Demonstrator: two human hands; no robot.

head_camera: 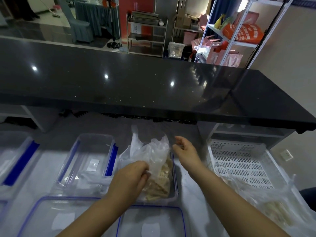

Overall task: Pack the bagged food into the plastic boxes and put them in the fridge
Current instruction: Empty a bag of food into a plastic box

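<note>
The left grip (pixel 134 175) pinches the food bag (pixel 154 151) in the plastic box (pixel 176 189). The right grip (pixel 186 151) hovers just beside it, fingers apart.

Head-worn view, forward-down, close above worktop (pixel 196 185)

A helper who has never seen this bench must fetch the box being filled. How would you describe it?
Below the long black counter, find the white slotted crate at the right. Take the box just left of it, where the left hand pinches a bag. Unlike the clear box to its left, it holds beige food.
</note>
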